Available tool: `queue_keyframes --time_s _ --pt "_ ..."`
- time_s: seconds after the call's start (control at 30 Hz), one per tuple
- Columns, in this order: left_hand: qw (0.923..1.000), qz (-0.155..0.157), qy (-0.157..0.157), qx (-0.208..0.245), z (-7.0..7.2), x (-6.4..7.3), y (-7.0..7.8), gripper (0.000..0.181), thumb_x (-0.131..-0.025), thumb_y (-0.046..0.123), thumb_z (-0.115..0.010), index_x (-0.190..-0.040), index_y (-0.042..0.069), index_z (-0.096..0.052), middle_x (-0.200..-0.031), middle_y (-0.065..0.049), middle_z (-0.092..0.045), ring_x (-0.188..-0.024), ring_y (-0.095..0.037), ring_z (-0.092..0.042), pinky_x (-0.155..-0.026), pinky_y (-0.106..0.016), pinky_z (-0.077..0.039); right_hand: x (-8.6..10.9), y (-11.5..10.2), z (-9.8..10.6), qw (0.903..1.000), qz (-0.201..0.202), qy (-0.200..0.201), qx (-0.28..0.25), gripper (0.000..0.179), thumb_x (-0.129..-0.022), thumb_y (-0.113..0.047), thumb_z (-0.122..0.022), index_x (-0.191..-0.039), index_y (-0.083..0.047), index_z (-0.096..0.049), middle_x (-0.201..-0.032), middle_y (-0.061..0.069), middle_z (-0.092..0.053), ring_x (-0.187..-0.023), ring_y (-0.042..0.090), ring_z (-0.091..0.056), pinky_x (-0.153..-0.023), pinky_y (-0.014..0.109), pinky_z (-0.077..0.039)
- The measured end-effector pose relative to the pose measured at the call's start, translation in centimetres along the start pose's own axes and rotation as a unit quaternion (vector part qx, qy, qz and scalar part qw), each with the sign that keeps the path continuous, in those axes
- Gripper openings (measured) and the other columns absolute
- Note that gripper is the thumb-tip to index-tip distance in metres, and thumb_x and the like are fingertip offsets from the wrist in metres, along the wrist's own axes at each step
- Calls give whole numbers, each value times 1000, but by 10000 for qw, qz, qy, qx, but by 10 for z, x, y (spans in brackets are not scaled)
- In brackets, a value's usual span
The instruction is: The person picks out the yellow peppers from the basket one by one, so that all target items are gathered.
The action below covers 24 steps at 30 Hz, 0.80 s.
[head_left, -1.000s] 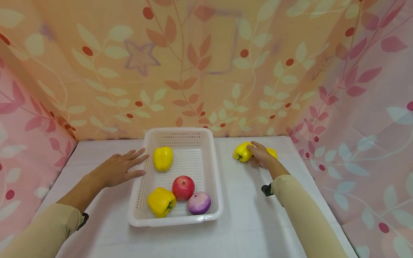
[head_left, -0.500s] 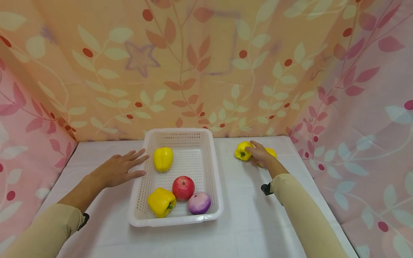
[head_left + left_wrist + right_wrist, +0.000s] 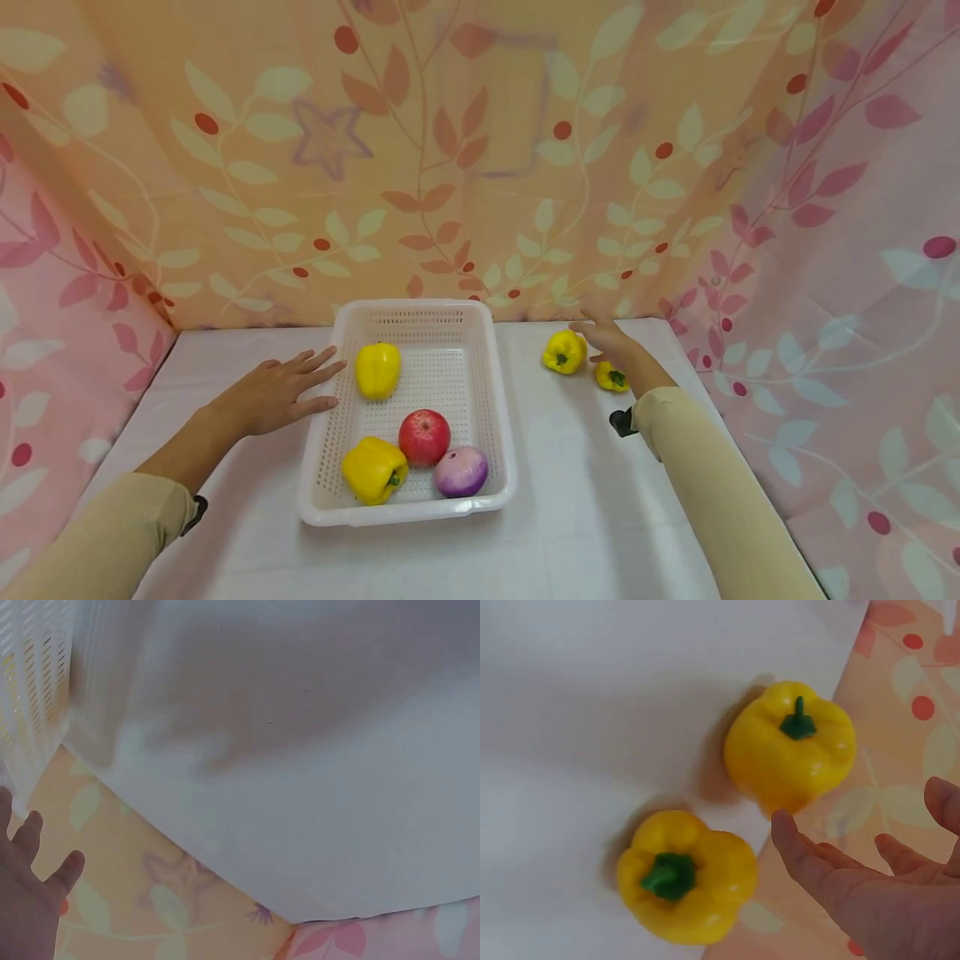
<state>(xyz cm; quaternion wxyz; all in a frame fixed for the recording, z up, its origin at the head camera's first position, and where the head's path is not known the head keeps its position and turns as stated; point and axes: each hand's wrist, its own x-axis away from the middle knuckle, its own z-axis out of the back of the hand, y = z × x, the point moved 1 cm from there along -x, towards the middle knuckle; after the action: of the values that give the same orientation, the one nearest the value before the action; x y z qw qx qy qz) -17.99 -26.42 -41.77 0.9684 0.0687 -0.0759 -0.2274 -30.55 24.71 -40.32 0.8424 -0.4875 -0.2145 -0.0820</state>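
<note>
Right of centre in the head view, a yellow pepper [image 3: 565,352] lies on the white cloth [image 3: 562,517], its green stem turned toward the bottom of the frame. Just beside it, slightly lower and further right, sits a second yellow pepper [image 3: 611,377], partly covered by the right hand [image 3: 611,343]. That hand grips nothing — its fingers are spread above the pair. Toward the centre of the right wrist view, a fingertip overlaps the edge of the upper pepper; whether they touch, I cannot tell.

Left of centre in the head view stands a white basket [image 3: 405,517], with one yellow pepper at its upper left, another at its lower left, and a red fruit [image 3: 424,437] and a purple-and-white vegetable [image 3: 461,472] toward its lower right. At its left rim, the left hand [image 3: 281,396] is spread, likewise holding nothing. Across the top hangs a leaf-patterned curtain [image 3: 450,167].
</note>
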Motion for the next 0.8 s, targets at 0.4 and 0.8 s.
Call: queue_keyframes --time_s 0.4,0.8 --pt "10000 -35 13 -27 4 2 4 73 -98 64 -43 -155 19 -37 -162 -13 -28 -143 -45 -32 -107 -67 -31 5 -48 -23 9972 551 -505 -22 74 -104 -38 -50 -161 -14 -9 -165 16 -11 -146 44 -22 -113 61 -29" --pt "9999 -123 102 -61 2 1 2 73 -98 63 -44 -155 18 -38 -161 -13 -30 -142 -45 -33 -105 -68 -33 14 -88 -76 9874 1115 -1115 -147 71 -103 -35 -54 -160 -17 -17 -164 11 -17 -145 42 -28 -112 59 -33"
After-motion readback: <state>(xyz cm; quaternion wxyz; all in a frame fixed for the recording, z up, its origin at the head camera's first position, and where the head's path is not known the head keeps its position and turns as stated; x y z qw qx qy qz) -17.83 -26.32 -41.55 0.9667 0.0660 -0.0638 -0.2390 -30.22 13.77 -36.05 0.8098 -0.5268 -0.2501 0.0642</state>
